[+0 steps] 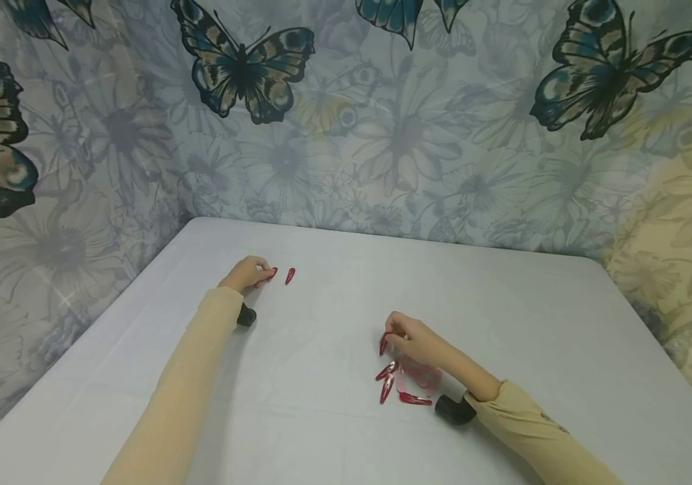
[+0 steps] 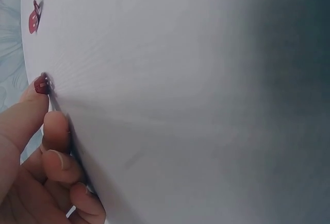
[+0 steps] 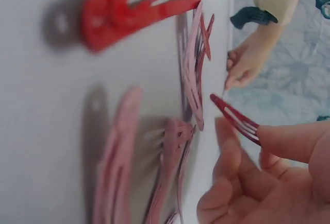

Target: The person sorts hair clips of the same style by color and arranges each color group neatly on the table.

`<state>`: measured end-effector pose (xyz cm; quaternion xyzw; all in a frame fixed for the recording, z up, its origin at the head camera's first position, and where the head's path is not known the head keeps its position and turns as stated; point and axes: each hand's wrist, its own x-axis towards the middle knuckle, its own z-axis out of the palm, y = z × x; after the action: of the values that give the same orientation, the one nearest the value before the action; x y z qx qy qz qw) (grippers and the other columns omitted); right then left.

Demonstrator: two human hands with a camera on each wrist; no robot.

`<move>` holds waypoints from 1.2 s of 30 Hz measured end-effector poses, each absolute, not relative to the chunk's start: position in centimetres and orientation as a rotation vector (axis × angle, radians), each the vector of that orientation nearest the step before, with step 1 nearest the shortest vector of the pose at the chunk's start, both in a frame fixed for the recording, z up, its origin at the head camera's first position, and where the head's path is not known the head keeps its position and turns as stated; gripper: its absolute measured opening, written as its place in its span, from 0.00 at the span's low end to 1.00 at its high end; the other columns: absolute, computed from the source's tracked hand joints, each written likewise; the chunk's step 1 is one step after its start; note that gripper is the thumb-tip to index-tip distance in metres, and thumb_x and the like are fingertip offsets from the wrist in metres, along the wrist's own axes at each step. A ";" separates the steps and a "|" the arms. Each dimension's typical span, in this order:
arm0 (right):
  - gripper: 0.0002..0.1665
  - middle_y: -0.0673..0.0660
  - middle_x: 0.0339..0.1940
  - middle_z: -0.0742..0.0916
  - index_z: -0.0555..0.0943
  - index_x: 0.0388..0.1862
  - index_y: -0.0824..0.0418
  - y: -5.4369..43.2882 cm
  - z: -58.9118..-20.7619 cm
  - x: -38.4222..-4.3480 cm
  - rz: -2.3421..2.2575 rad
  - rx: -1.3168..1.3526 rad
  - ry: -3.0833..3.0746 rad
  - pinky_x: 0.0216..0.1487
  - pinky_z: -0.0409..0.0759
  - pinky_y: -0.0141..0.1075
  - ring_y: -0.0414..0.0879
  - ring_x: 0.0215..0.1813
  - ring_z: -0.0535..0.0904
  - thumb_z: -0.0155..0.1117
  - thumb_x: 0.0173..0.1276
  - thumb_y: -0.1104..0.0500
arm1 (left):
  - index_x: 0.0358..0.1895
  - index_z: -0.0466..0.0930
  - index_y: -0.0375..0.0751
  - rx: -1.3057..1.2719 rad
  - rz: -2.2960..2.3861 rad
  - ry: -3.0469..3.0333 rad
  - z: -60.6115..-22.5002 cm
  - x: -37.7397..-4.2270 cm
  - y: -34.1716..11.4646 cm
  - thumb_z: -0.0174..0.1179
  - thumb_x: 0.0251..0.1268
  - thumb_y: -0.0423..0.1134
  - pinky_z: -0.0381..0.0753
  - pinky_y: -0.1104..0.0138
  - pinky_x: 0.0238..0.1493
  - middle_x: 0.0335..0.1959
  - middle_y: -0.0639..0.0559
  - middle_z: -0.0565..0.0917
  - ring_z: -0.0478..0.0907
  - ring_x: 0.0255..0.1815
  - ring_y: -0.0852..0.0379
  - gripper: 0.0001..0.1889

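Between the pinched thumb and forefinger of the right hand (image 1: 415, 340) is a dark red, slotted, teardrop-shaped hair clip (image 3: 238, 124). The left hand (image 1: 250, 272) pinches a small dark red hair clip (image 2: 42, 84) at its fingertips, close to the table; just right of those fingers lies 1 loose red clip (image 1: 290, 275). Nearer the person than the right fingers, 3 glossy red clips (image 1: 415, 399) lie beside a cluster of slotted pink clips (image 1: 421, 378). The table (image 1: 321, 377) is smooth and white; beyond both hands, a wall (image 1: 285, 162) carries pale flowers and blue-black butterflies.
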<state>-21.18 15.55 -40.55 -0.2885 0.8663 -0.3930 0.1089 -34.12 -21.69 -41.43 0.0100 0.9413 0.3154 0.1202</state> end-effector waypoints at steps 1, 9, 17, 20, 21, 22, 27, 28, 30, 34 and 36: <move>0.04 0.59 0.32 0.82 0.67 0.37 0.65 15.5 -40.5 -21.2 -1.143 -0.849 2.548 0.30 0.70 0.29 0.38 0.31 0.70 0.51 0.72 0.69 | 0.35 0.78 0.38 0.040 0.932 2.757 -41.7 -34.2 -21.9 0.56 0.71 0.49 0.63 0.70 0.26 0.09 0.58 0.68 0.61 0.15 0.62 0.16; 0.03 0.51 0.21 0.80 0.69 0.42 0.61 15.6 -39.7 -21.7 -1.135 -0.918 2.595 0.28 0.68 0.31 0.37 0.25 0.68 0.53 0.74 0.62 | 0.40 0.79 0.35 0.027 0.921 2.766 -41.5 -33.9 -21.6 0.55 0.73 0.41 0.63 0.69 0.27 0.10 0.57 0.68 0.60 0.15 0.62 0.11; 0.04 0.56 0.22 0.83 0.67 0.45 0.63 14.8 -39.4 -22.8 -1.062 -0.826 2.606 0.23 0.58 0.29 0.38 0.19 0.56 0.50 0.75 0.66 | 0.41 0.80 0.34 -0.004 0.967 2.768 -41.4 -33.7 -21.4 0.57 0.72 0.40 0.64 0.69 0.28 0.10 0.57 0.68 0.62 0.16 0.62 0.11; 0.04 0.58 0.22 0.84 0.67 0.45 0.63 14.3 -39.3 -23.3 -1.044 -0.812 2.610 0.24 0.58 0.29 0.39 0.19 0.56 0.49 0.75 0.67 | 0.42 0.80 0.34 -0.008 0.964 2.777 -41.3 -33.6 -21.5 0.57 0.72 0.40 0.64 0.70 0.27 0.09 0.57 0.68 0.61 0.16 0.62 0.11; 0.03 0.59 0.22 0.84 0.67 0.45 0.63 14.1 -39.3 -23.5 -1.043 -0.819 2.609 0.24 0.58 0.29 0.39 0.19 0.56 0.50 0.75 0.67 | 0.42 0.80 0.34 -0.009 0.965 2.777 -41.3 -33.6 -21.6 0.57 0.72 0.40 0.64 0.70 0.27 0.10 0.57 0.68 0.61 0.16 0.62 0.11; 0.03 0.59 0.22 0.84 0.67 0.45 0.64 14.0 -39.3 -23.7 -1.036 -0.818 2.612 0.25 0.58 0.29 0.39 0.19 0.56 0.49 0.75 0.67 | 0.42 0.80 0.34 -0.010 0.965 2.776 -41.3 -33.6 -21.5 0.57 0.72 0.40 0.64 0.70 0.27 0.10 0.57 0.68 0.61 0.16 0.62 0.11; 0.03 0.62 0.24 0.86 0.68 0.42 0.64 13.4 -39.1 -24.7 -1.035 -0.786 2.595 0.29 0.61 0.31 0.40 0.21 0.61 0.51 0.74 0.68 | 0.42 0.80 0.34 -0.011 0.962 2.773 -41.3 -33.4 -21.5 0.57 0.72 0.41 0.64 0.69 0.29 0.10 0.57 0.68 0.61 0.16 0.62 0.11; 0.03 0.62 0.25 0.87 0.68 0.42 0.63 13.2 -39.1 -25.0 -1.038 -0.772 2.589 0.30 0.63 0.31 0.39 0.22 0.64 0.51 0.74 0.68 | 0.42 0.80 0.34 -0.016 0.961 2.772 -41.2 -33.4 -21.5 0.57 0.72 0.41 0.64 0.69 0.29 0.10 0.57 0.68 0.61 0.16 0.62 0.11; 0.02 0.63 0.27 0.87 0.69 0.41 0.64 12.8 -39.0 -25.6 -1.055 -0.744 2.575 0.34 0.65 0.32 0.39 0.25 0.72 0.52 0.73 0.68 | 0.42 0.80 0.34 -0.022 0.957 2.773 -41.2 -33.4 -21.5 0.57 0.72 0.41 0.64 0.69 0.29 0.10 0.57 0.68 0.61 0.16 0.62 0.11; 0.03 0.62 0.28 0.88 0.71 0.42 0.66 11.8 -38.8 -26.6 -1.141 -0.620 2.534 0.36 0.68 0.32 0.39 0.30 0.78 0.55 0.72 0.68 | 0.43 0.80 0.34 -0.020 0.962 2.773 -41.2 -33.4 -21.6 0.57 0.72 0.42 0.64 0.69 0.29 0.10 0.58 0.68 0.62 0.17 0.62 0.12; 0.04 0.58 0.27 0.87 0.72 0.43 0.67 11.2 -38.8 -27.1 -1.187 -0.519 2.499 0.31 0.66 0.31 0.38 0.26 0.73 0.56 0.71 0.67 | 0.43 0.81 0.34 -0.016 0.966 2.768 -41.3 -33.3 -21.5 0.57 0.72 0.42 0.64 0.69 0.29 0.10 0.58 0.68 0.62 0.17 0.62 0.12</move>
<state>-27.13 11.20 -38.81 -0.1820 0.8760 -0.4161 0.1625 -33.32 -21.55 -41.28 -0.0054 0.9390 0.3276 0.1049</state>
